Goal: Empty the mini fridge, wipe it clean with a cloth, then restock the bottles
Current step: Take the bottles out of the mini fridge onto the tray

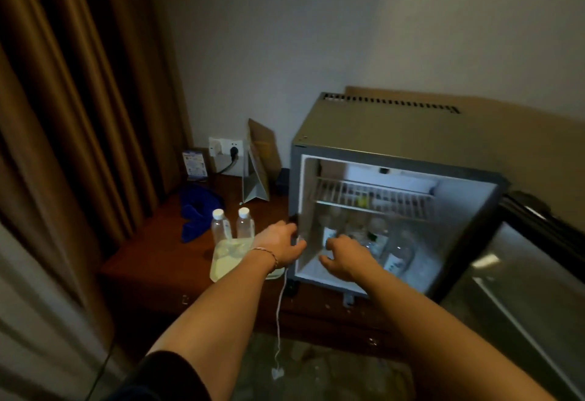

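— Fingers [327,259] of the right hand [343,258] are spread, holding nothing, near bottles [397,256] inside the fridge [395,134].

— And the left hand [278,239]?

— Curled on the fridge edge. A quick grab might tip those crowded bottles. Two bottles [232,226] are out already.

Bottles [397,255] inside the fridge [380,134] blur together (count unclear) — door [522,274] cut off at right.
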### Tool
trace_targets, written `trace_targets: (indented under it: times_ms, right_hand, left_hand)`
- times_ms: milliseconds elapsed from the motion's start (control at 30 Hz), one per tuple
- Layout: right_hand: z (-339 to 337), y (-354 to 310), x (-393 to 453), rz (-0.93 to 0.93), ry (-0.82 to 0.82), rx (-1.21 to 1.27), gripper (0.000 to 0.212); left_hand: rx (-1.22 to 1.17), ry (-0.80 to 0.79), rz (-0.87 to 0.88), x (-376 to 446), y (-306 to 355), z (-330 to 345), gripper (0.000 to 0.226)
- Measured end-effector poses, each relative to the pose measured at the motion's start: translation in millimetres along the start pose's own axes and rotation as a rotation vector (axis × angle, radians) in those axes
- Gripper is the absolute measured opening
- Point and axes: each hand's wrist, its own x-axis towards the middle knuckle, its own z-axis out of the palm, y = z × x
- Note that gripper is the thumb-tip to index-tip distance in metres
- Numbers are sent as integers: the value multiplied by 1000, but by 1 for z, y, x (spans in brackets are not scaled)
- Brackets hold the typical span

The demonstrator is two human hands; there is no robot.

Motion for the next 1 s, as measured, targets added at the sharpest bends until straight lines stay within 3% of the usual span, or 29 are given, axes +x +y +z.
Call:
trace_targets:
  times_ms: [200,400,767,1000]
  right_hand:
    - [-7,84,-54,187,170,26,42]
    - [-5,112,-70,194,126,38,48]
    - [3,124,-33,349,260,175,59]
    - [36,138,11,464,189,282,72]
  left_hand:
    - [69,-36,122,-4,95,26,46]
    - [122,-118,143,3,146,41,55]
    - [108,-98,224,64,151,62,57]
    - [67,-46,325,96,133,89,63]
